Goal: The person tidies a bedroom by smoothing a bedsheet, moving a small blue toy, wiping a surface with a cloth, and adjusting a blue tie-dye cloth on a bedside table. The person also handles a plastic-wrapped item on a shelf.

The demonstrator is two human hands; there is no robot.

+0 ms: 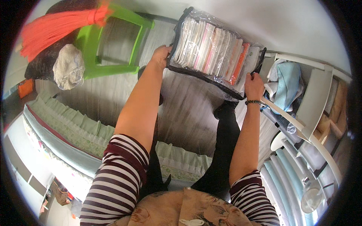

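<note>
Between my two hands is a clear plastic storage bag (217, 73) with black trim. Rows of books or booklets (208, 48) stand upright inside it, mostly pale, with one orange-red spine (239, 64) towards the right. My left hand (161, 56) grips the bag's left edge. At its right end, my right hand (253, 86) is closed on a black strap or trim (258, 62); a dark beaded bracelet circles that wrist. Some fingers of both hands are hidden. Whether the bag's underside touches the floor, I cannot tell.
Left of the bag stands a green plastic stool (110, 69), near a red-bristled broom (56, 29) and a whitish cloth bundle (68, 67). A white rack (294, 121) holding blue fabric (288, 82) is close on the right. Behind my legs runs a bed with a green ruffled skirt (183, 158).
</note>
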